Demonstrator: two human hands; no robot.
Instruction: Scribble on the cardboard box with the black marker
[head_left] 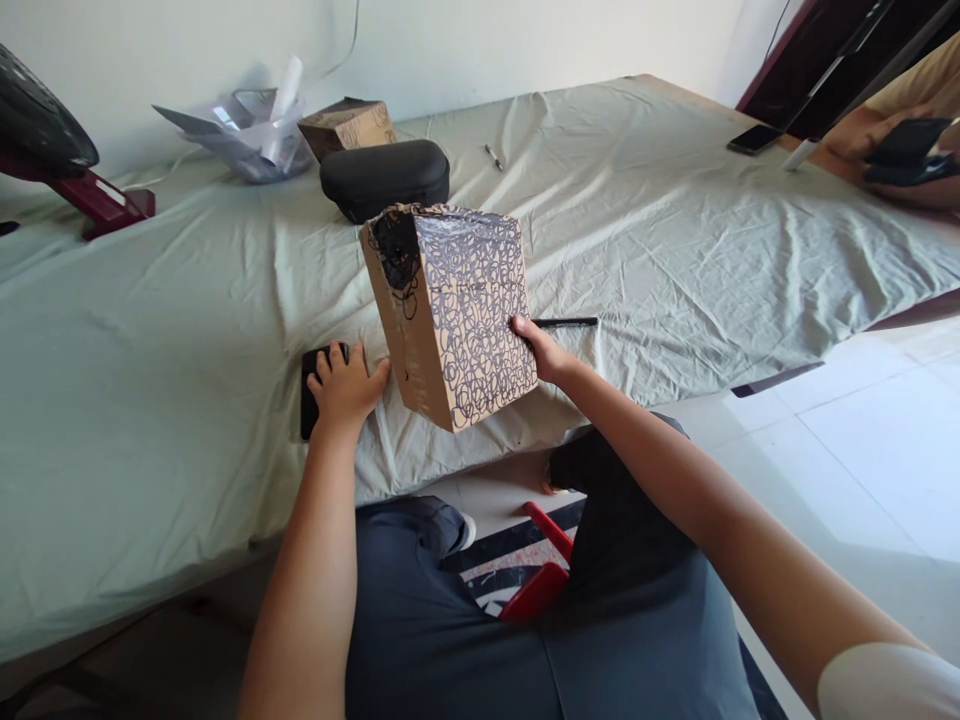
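Observation:
A cardboard box [480, 320] covered in black looping scribbles is tilted above the front of the cloth-covered table. My right hand [541, 350] grips its right side, thumb on the scribbled face and the other fingers hidden behind. One upper corner of the box is filled in solid black, and shiny clear tape runs along the top. A black pen [566, 322] juts out to the right beside my right hand; whether it lies on the cloth or is held, I cannot tell. My left hand [345, 385] lies with fingers spread, partly over a black phone [309, 395].
Behind the box sit a black zip case [386, 175], a smaller cardboard box [352, 125] and a clear plastic container [259, 150]. A fan [97, 195] stands at left, a small pen [493, 157] farther back. Another person's hands [862, 135] and a phone [754, 139] are at right.

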